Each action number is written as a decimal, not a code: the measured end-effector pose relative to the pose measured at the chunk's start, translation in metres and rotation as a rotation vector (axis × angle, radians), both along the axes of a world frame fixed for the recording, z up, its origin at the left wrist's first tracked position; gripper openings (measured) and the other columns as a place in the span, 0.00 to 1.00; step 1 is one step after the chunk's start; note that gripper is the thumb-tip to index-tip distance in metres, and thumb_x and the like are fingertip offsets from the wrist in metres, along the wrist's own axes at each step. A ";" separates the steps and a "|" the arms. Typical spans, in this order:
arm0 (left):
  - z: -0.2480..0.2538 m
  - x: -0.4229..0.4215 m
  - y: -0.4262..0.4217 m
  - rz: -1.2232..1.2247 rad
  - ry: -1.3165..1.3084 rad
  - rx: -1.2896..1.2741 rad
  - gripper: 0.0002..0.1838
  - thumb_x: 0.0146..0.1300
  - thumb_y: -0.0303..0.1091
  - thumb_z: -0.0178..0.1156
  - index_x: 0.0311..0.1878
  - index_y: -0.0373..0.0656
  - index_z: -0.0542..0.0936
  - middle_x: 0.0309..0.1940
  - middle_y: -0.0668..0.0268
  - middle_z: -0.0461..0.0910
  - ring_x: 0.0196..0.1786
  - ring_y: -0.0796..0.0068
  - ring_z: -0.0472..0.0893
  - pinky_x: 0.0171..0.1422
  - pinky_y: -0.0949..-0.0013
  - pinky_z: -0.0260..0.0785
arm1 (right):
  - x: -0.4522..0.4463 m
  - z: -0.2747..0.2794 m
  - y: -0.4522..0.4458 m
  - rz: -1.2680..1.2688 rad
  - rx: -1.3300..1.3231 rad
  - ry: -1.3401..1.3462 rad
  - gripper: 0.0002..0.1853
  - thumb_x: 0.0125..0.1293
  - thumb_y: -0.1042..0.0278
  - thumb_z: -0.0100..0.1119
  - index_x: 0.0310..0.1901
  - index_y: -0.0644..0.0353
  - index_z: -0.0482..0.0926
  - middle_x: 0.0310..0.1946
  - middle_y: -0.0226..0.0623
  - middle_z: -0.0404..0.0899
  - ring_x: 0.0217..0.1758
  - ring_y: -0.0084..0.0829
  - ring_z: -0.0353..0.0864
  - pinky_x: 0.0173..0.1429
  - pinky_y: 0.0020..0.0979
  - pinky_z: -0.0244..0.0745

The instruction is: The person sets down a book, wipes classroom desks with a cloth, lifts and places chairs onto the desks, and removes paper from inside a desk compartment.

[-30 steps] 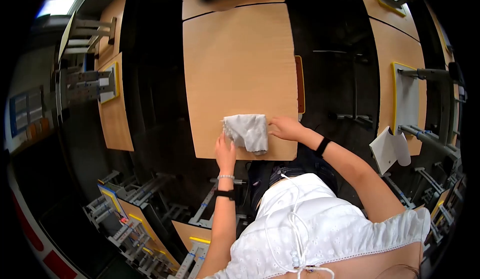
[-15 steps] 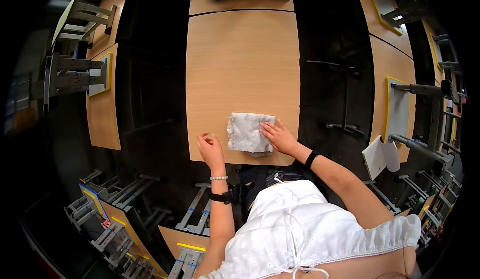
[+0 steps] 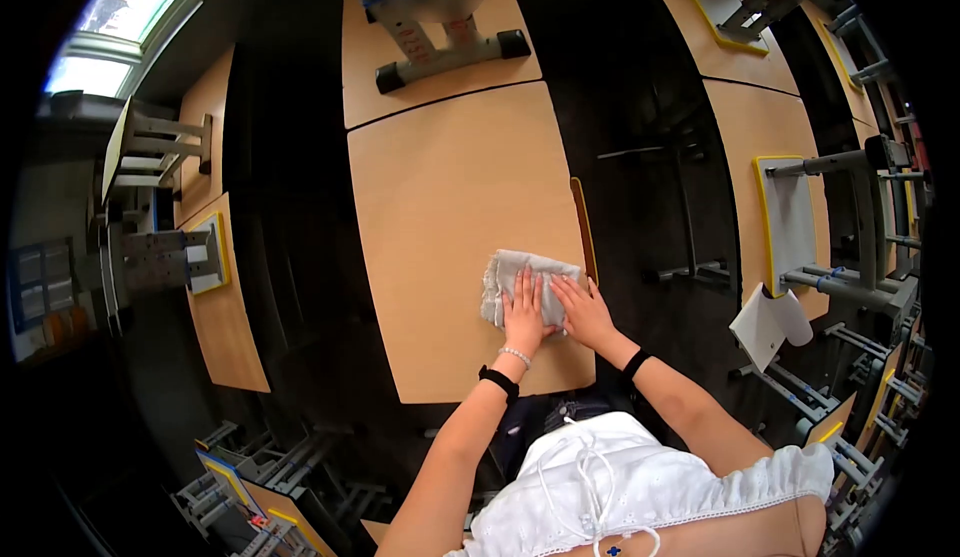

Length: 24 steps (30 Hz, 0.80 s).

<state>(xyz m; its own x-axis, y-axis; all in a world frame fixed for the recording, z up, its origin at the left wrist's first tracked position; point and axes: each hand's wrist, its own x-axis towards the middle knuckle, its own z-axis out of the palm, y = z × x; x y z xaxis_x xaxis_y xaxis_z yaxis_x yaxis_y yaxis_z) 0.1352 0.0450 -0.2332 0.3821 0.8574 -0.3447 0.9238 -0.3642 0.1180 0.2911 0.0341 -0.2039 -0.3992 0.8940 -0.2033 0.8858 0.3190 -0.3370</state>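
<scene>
A folded pale grey cloth (image 3: pixel 497 297) with a frayed left edge lies on the wooden desk (image 3: pixel 450 197), close to its right side. My left hand (image 3: pixel 524 315) rests flat on the middle of the cloth, fingers stretched out and pointing away from me. Beside it, my right hand (image 3: pixel 587 313) lies on the cloth's right part, its fingers extended and angled to the left. The two hands nearly meet at the thumbs. Part of the cloth is hidden beneath them.
An upturned chair's metal foot (image 3: pixel 455 60) stands on the adjoining desk ahead. More desks (image 3: pixel 765 137) with upturned chairs line the right and left. A white booklet (image 3: pixel 762 329) hangs at the right desk's near end. Stacked chair frames (image 3: pixel 255 497) fill the lower left.
My left hand has moved right from the bare desk onto the cloth. The cloth now lies nearer the desk's right edge, with my right hand still on it. The camera view has shifted.
</scene>
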 end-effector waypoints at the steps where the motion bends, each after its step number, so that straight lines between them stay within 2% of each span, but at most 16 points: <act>1: -0.001 0.004 0.015 -0.014 -0.007 0.023 0.62 0.31 0.62 0.68 0.68 0.41 0.51 0.71 0.55 0.40 0.72 0.59 0.43 0.67 0.46 0.48 | 0.002 -0.004 0.011 -0.049 0.022 0.046 0.34 0.48 0.70 0.54 0.62 0.57 0.61 0.64 0.33 0.59 0.67 0.31 0.57 0.67 0.48 0.50; 5: -0.002 0.027 0.085 0.028 -0.019 0.070 0.60 0.33 0.61 0.68 0.68 0.43 0.52 0.71 0.56 0.40 0.72 0.60 0.43 0.67 0.48 0.48 | 0.017 -0.020 0.082 -0.085 0.108 0.071 0.35 0.45 0.69 0.59 0.60 0.57 0.64 0.64 0.31 0.58 0.68 0.31 0.55 0.68 0.45 0.49; 8: -0.009 0.040 0.152 0.088 -0.114 0.147 0.59 0.36 0.59 0.67 0.68 0.40 0.50 0.70 0.54 0.40 0.72 0.56 0.42 0.67 0.44 0.47 | 0.027 -0.036 0.153 -0.086 0.179 0.104 0.34 0.46 0.70 0.58 0.59 0.57 0.64 0.64 0.31 0.59 0.68 0.30 0.55 0.68 0.45 0.49; 14: -0.040 0.054 0.294 0.124 -0.078 0.306 0.56 0.41 0.56 0.65 0.69 0.41 0.47 0.70 0.53 0.39 0.73 0.56 0.40 0.66 0.40 0.44 | 0.031 -0.069 0.306 -0.149 0.366 0.238 0.24 0.52 0.71 0.51 0.54 0.55 0.68 0.61 0.30 0.64 0.67 0.30 0.58 0.67 0.45 0.52; 16: -0.038 0.058 0.329 0.138 -0.042 0.290 0.55 0.42 0.54 0.65 0.69 0.43 0.45 0.71 0.54 0.39 0.73 0.56 0.41 0.66 0.39 0.44 | 0.032 -0.067 0.339 -0.191 0.377 0.285 0.22 0.54 0.71 0.48 0.53 0.55 0.70 0.61 0.30 0.64 0.67 0.30 0.58 0.65 0.47 0.54; 19: -0.041 0.060 0.347 0.156 -0.061 0.297 0.50 0.46 0.54 0.62 0.69 0.43 0.50 0.70 0.54 0.42 0.73 0.58 0.41 0.68 0.41 0.41 | 0.025 -0.077 0.353 -0.256 0.416 0.337 0.20 0.55 0.71 0.46 0.52 0.56 0.71 0.61 0.30 0.65 0.67 0.31 0.58 0.64 0.49 0.55; 22: -0.050 0.052 0.337 0.110 -0.027 0.357 0.49 0.48 0.54 0.61 0.69 0.44 0.49 0.70 0.54 0.41 0.73 0.58 0.40 0.68 0.41 0.41 | 0.025 -0.071 0.341 -0.247 0.410 0.335 0.20 0.55 0.72 0.45 0.52 0.56 0.71 0.62 0.30 0.64 0.67 0.31 0.57 0.64 0.52 0.55; 23: -0.054 0.052 0.328 0.108 -0.054 0.369 0.54 0.45 0.51 0.64 0.70 0.44 0.43 0.71 0.55 0.36 0.73 0.56 0.38 0.67 0.39 0.42 | 0.026 -0.067 0.337 -0.232 0.386 0.329 0.20 0.55 0.72 0.45 0.52 0.56 0.71 0.62 0.30 0.63 0.68 0.31 0.56 0.64 0.52 0.54; 24: -0.045 0.055 0.320 0.115 -0.053 0.326 0.54 0.45 0.51 0.64 0.70 0.44 0.43 0.71 0.54 0.36 0.73 0.56 0.38 0.67 0.39 0.42 | 0.027 -0.071 0.328 -0.217 0.362 0.320 0.21 0.55 0.73 0.45 0.53 0.57 0.70 0.62 0.30 0.62 0.68 0.31 0.56 0.65 0.52 0.54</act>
